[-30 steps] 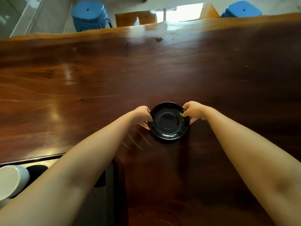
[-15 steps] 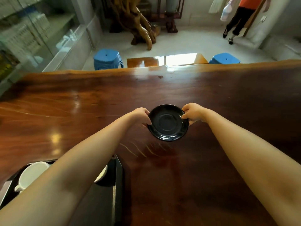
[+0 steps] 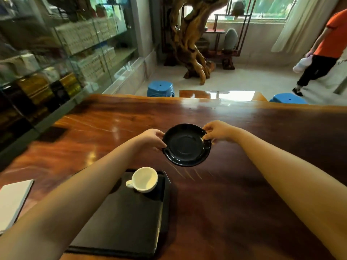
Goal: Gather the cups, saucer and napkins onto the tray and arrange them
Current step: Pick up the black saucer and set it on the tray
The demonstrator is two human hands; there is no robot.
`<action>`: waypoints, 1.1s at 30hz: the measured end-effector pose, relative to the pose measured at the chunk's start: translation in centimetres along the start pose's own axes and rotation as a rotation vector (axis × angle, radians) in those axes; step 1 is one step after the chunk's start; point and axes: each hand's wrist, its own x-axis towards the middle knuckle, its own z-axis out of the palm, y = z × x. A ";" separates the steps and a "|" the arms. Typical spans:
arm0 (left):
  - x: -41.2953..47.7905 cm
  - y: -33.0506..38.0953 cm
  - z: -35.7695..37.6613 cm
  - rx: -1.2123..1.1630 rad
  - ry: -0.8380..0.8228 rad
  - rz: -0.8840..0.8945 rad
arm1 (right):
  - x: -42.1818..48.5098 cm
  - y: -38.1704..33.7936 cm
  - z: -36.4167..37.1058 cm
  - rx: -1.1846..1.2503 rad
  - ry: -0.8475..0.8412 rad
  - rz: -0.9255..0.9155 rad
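Note:
A black saucer (image 3: 186, 145) hangs a little above the dark wooden table (image 3: 244, 194), tilted toward me. My left hand (image 3: 150, 138) pinches its left rim and my right hand (image 3: 216, 131) pinches its right rim. Nearer to me, left of centre, lies a black tray (image 3: 127, 222). A white cup (image 3: 144, 179) stands upright in the tray's far right corner, its handle pointing left. My left forearm crosses over the tray's left part and hides it. A white flat napkin-like sheet (image 3: 13, 201) lies at the table's left edge.
Two blue stools (image 3: 160, 88) stand beyond the table's far edge, with a small glossy side table between them. A glass display cabinet (image 3: 56, 53) runs along the left. A person in an orange top (image 3: 323, 51) walks at the far right.
Both hands have lifted the saucer off the table and carried it slightly toward the tray. The view has tilted up, so the tray and cup now show more fully.

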 end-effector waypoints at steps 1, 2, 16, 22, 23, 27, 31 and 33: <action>-0.6 -0.9 -0.7 -0.011 0.017 -0.008 | 0.1 -1.0 0.7 -0.006 -0.010 -0.017; -1.4 -1.7 -1.4 -0.023 0.035 -0.020 | 0.2 -1.9 1.5 -0.012 -0.022 -0.033; -9.4 -17.2 -9.7 -0.261 0.143 -0.237 | 3.7 -13.3 16.5 -0.108 -0.224 -0.138; -10.7 -25.1 -13.5 -0.173 0.138 -0.272 | 5.3 -17.3 24.7 -0.063 -0.302 -0.055; -10.8 -26.2 -14.1 -0.158 0.132 -0.276 | 5.6 -17.6 26.1 -0.052 -0.308 -0.039; -10.7 -30.5 -15.7 -0.162 0.105 -0.291 | 5.9 -18.9 30.9 -0.026 -0.293 0.023; -10.3 -33.8 -16.2 -0.113 0.055 -0.298 | 5.3 -18.6 34.8 0.085 -0.296 0.143; -10.1 -34.9 -15.9 -0.067 0.035 -0.303 | 5.0 -18.3 36.2 0.141 -0.314 0.204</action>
